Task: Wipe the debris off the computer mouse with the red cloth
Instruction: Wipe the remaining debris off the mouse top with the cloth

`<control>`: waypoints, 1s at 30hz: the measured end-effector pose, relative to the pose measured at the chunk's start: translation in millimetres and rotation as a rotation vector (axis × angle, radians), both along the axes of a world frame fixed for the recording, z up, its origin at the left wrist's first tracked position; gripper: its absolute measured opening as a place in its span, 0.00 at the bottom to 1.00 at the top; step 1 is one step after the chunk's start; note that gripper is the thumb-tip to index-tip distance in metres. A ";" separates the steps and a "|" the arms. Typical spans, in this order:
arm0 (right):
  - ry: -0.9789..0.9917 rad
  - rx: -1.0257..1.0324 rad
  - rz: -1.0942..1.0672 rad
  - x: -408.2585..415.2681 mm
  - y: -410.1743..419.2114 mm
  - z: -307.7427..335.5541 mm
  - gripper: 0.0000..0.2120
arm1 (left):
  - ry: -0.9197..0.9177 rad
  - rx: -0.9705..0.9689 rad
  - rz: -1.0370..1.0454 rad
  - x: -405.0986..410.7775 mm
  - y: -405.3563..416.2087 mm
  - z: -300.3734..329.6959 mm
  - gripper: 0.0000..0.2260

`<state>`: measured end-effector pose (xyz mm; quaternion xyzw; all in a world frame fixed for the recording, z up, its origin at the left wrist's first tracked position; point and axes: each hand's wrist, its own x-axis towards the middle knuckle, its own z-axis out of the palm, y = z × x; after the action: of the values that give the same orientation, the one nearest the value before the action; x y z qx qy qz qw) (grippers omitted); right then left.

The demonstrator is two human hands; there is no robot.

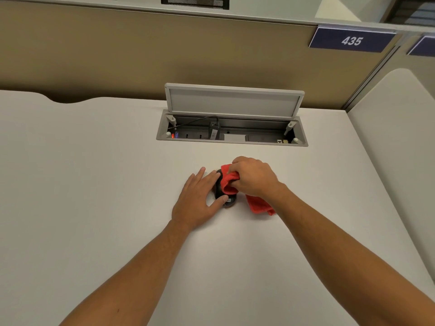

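Note:
A black computer mouse lies on the white desk, near the middle. My left hand rests against its left side, with the thumb on its near end and the fingers stretched along it. My right hand grips a bunched red cloth and presses it onto the right side and top of the mouse. A loose end of the cloth trails on the desk under my right wrist. The cloth and my fingers hide much of the mouse.
Behind the mouse an open cable box is sunk into the desk, its grey lid standing upright, with a plugged adapter inside. A tan partition runs along the back; a curved white divider stands at the right.

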<state>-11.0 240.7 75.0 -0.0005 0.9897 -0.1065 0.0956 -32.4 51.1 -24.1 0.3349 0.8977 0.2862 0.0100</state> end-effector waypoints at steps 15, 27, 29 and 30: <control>-0.012 -0.121 0.057 -4.4 -2.3 2.0 0.14 | -0.018 0.030 -0.004 0.9 -0.3 1.3 0.30; -0.099 -0.170 0.025 1.0 1.3 -2.0 0.20 | -0.034 0.054 -0.010 0.7 0.0 1.3 0.29; -0.009 -0.152 0.004 3.3 -3.3 -4.3 0.18 | -0.047 0.048 -0.012 0.2 0.2 2.4 0.29; 0.025 -0.139 -0.001 3.8 -5.8 -6.0 0.17 | -0.042 0.044 -0.011 0.3 0.0 2.8 0.30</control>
<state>-7.1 234.9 69.0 -0.0080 0.9810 -0.1748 0.0832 -32.1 51.1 -21.3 0.3337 0.8890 0.3128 0.0232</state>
